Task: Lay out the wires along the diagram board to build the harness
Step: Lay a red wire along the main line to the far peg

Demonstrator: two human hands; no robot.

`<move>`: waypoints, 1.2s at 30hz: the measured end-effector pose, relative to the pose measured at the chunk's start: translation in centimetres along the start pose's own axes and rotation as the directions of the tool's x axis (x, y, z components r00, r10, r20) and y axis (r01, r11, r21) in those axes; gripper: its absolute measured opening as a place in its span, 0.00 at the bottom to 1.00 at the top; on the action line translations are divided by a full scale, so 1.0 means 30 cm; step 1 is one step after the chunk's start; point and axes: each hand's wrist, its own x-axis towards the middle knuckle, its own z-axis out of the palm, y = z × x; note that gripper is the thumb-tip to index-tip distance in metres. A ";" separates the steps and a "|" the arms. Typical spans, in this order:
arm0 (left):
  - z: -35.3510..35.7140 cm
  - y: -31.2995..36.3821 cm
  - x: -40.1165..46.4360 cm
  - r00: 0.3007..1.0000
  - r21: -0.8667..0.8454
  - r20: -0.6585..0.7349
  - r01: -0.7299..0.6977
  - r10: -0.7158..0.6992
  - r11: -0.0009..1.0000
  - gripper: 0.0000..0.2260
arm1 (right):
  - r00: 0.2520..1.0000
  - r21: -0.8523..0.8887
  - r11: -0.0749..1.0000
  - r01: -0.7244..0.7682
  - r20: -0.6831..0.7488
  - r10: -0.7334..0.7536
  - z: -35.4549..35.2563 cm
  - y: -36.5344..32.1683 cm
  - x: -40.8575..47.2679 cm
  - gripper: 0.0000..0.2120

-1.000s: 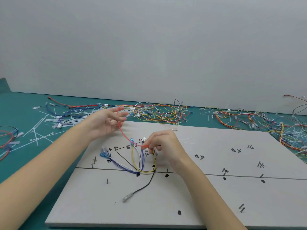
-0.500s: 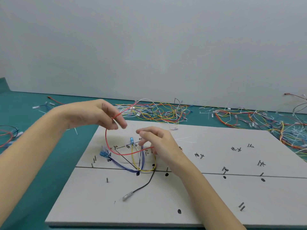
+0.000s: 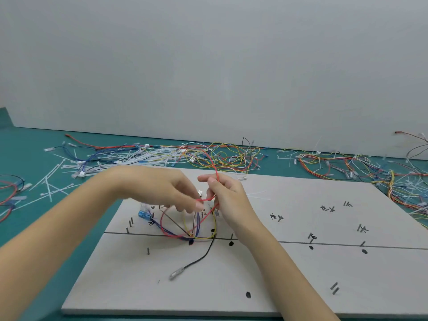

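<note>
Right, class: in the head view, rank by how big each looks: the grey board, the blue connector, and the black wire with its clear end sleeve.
1. Grey board, by far the largest.
2. Black wire.
3. Blue connector, smallest; it lies farther from the camera, so it may look a little smaller than it is.

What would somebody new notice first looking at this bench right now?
First, the two hands meeting above the left half of the grey diagram board: the left hand and right hand both pinch a thin red wire that arcs up behind them and loops down to the board's line. Below them a black wire trails toward the near edge. Behind the board, tangled coloured wires sprawl across the green table.
</note>
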 end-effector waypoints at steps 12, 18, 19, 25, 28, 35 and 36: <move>-0.048 -0.154 0.095 0.901 -0.865 -0.408 -0.329 -0.150 0.379 0.29 | 0.990 0.037 0.997 0.066 0.123 -0.070 -0.012 -0.034 -0.027 0.19; -0.057 -0.145 0.095 0.771 -0.807 -0.574 -0.590 -0.275 0.032 0.12 | 0.972 0.011 0.996 0.089 0.216 -0.089 -0.030 -0.040 -0.030 0.14; -0.060 -0.145 0.093 0.720 -0.773 -0.604 -0.633 -0.343 0.032 0.19 | 0.974 0.000 0.994 0.109 0.202 -0.107 -0.040 -0.042 -0.029 0.13; -0.097 -0.215 0.061 0.562 -0.715 -0.622 -0.692 -0.546 0.102 0.36 | 0.980 -0.073 0.982 0.172 0.112 -0.163 -0.140 -0.050 -0.003 0.12; -0.102 -0.236 0.068 0.531 -0.714 -0.622 -0.687 -0.576 0.137 0.33 | 0.993 -0.238 0.964 0.119 0.009 -0.120 -0.165 -0.038 0.009 0.12; -0.087 -0.262 0.093 0.597 -0.779 -0.569 -0.612 -0.566 0.138 0.09 | 0.980 -0.599 0.797 -0.076 -0.194 -0.052 -0.258 -0.007 0.035 0.13; -0.087 -0.265 0.091 0.631 -0.801 -0.558 -0.580 -0.539 0.149 0.09 | 0.974 -0.620 0.776 -0.115 -0.225 -0.035 -0.270 -0.004 0.038 0.14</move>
